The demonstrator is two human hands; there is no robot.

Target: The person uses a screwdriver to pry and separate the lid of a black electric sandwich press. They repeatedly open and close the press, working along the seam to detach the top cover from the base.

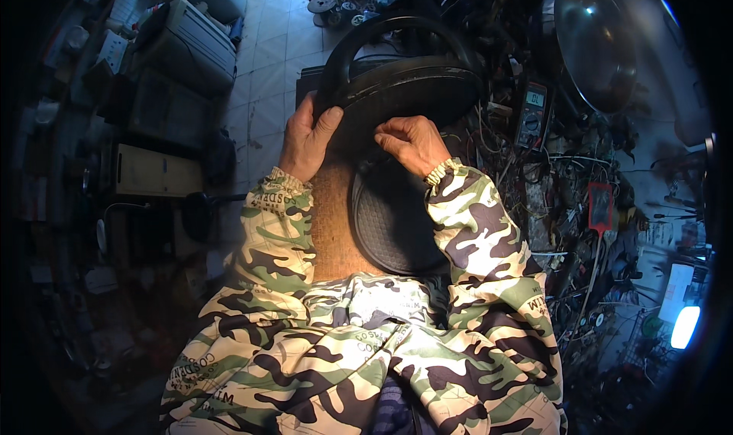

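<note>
The left hand (308,139) grips the edge of the round black lid (397,95) tilted ahead of both hands, while the right hand (416,143), fingertips gathered on contents I cannot tell, seems to work near its face, next needing steady support.

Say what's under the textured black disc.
A brown wooden surface shows along the left of the textured black disc; whatever lies directly beneath is covered. The camouflage right sleeve also hides the disc's right side.
</note>
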